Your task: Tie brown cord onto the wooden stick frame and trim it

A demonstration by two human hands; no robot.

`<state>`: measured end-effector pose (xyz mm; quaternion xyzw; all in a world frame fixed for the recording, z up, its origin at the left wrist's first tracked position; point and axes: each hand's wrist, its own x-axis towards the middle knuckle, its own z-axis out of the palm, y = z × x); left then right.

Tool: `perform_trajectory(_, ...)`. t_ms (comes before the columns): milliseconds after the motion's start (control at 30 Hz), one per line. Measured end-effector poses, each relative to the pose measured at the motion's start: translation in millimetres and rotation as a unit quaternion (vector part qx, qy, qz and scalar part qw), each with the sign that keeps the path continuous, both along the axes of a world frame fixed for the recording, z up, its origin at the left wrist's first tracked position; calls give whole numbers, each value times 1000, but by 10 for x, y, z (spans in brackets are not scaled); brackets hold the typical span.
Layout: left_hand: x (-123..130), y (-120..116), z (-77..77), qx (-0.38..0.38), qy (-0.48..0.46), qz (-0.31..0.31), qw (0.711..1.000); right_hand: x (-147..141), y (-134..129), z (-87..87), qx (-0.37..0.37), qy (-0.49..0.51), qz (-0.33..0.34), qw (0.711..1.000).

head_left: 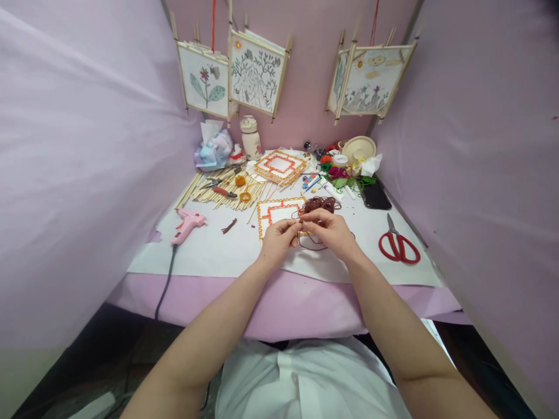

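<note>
Brown cord [311,247] pinched up close
Left hand [277,240] and right hand [328,230] both nearly shut on it, fingertips together, over a square stick frame [273,212] on the table [209,256], brown coil [318,205] just beyond.

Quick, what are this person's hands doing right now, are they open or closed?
Left hand: fingers closed, seemingly pinching the brown cord.
Right hand: fingers closed, seemingly on the same cord.
</note>
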<state>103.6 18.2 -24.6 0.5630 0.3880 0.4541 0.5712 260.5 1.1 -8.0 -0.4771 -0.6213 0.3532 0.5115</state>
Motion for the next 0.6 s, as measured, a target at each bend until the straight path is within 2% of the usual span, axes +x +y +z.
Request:
perform_trajectory(167, -8, 26, -32, 17, 16, -3, 1000, 11, -3, 16, 2, 1, 7, 1000)
perform_trajectory(400, -12, 11, 9, 19, 49, -17, 998, -7, -22, 38, -20, -11, -4, 1000)
perform_trajectory(600, 7, 29, -14, -15, 4, -54, 998, -25, 1, -1, -20, -19, -35, 999)
